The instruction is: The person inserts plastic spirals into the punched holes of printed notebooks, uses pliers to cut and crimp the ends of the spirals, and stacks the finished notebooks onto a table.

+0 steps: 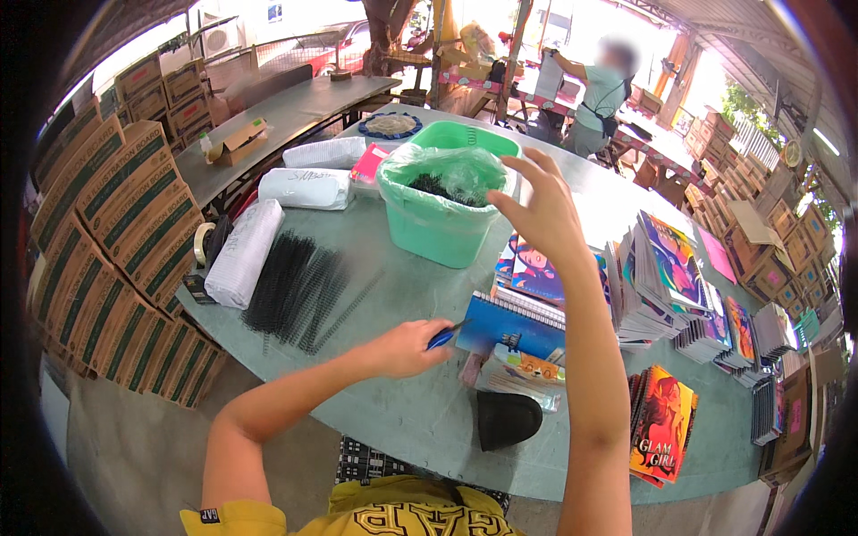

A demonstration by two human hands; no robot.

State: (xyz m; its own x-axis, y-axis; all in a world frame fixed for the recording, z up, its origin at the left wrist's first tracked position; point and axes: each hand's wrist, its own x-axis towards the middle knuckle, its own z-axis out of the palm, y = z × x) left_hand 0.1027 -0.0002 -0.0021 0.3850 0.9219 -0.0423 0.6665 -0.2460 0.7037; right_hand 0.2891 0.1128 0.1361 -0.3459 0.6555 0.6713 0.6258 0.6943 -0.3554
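Your left hand (413,348) is closed around the blue-handled pliers (441,339), held over the table (402,406) near the middle of its near edge. The tool points right, its tip at the left end of the blue notebook (505,323). Whether the tip touches the notebook cannot be determined.

Your right hand (543,204) is raised beside the right rim of the green bin (438,239). Its fingers are spread and curved, with nothing visible between them. Your right forearm passes above the right end of the blue notebook.

The blue notebook lies between the bin and the table's near edge, its wire binding (536,309) along the far side. Directly beyond it is a stack of illustrated notebooks (536,266). Nearer to you are a clear-wrapped pack (529,368) and a black cup-shaped holder (508,420), the latter close to the near edge.

The bin carries a clear plastic liner (413,161) with dark pieces (436,186) inside. Toward the table's left edge, a bundle of black wire coils (290,288) lies beside a white wrapped roll (246,255). Red-and-orange notebooks (663,420) lie near the near edge, to the right of your right forearm.
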